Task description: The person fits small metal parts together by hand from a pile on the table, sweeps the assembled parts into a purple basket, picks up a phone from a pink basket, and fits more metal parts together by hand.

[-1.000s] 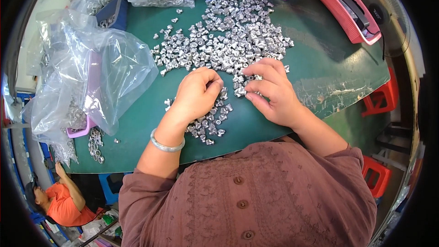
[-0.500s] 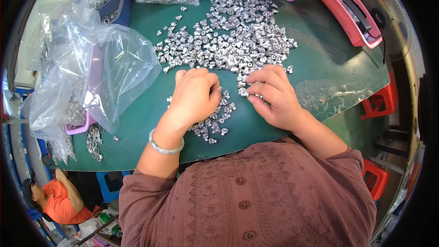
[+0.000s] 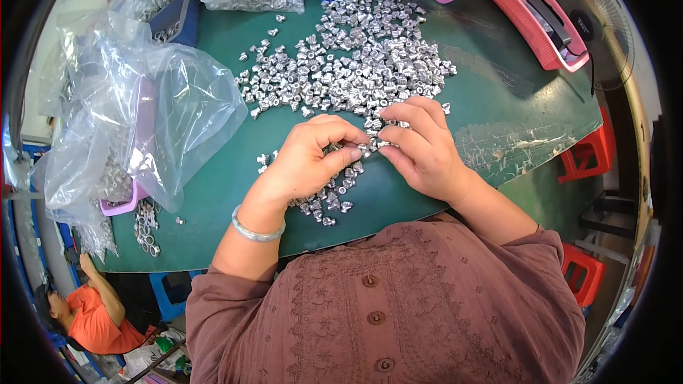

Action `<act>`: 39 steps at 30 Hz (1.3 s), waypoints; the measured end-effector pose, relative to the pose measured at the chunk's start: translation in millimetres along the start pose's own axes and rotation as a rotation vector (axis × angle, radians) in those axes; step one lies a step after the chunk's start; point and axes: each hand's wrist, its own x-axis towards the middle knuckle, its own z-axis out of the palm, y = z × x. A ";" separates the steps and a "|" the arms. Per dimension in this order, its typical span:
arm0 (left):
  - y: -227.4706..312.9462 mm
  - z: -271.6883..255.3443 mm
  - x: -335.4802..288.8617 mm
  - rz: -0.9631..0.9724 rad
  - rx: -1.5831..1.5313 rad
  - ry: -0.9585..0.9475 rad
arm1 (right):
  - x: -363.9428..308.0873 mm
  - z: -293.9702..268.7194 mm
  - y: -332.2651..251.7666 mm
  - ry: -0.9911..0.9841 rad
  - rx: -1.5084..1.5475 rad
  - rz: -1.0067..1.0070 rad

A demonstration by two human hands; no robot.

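Centrally, small metal part point(image 3: 366, 148) pinched by left hand point(image 3: 311, 154), right hand point(image 3: 428, 148) just beside it, grip unclear

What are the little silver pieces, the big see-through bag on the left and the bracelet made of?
The little pieces look like shiny metal: silvery, with glints. The bag seems thin, glossy plastic: it's clear and crinkled. The bracelet looks pale, smooth and polished, perhaps stone or glass; I can't tell.

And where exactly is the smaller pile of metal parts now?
In the head view, the smaller pile lies on the green table just left of centre, partly hidden by the left hand and nearer the person than the larger pile.
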 end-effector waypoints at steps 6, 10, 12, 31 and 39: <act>-8.1 -2.7 -1.0 0.004 0.069 0.023 | -7.0 2.1 5.5 -0.055 -0.019 0.071; -15.0 -8.1 -3.1 0.130 0.382 0.035 | -7.7 3.1 3.3 -0.134 -0.036 0.075; -15.8 -5.9 -3.7 0.124 0.398 0.056 | -7.7 3.1 0.5 -0.178 -0.050 0.081; -3.2 9.7 2.2 0.130 0.519 -0.028 | -9.3 -0.5 2.8 -0.236 -0.101 0.133; -9.7 19.1 10.5 0.153 0.563 0.139 | -10.0 0.8 3.6 -0.252 -0.004 0.108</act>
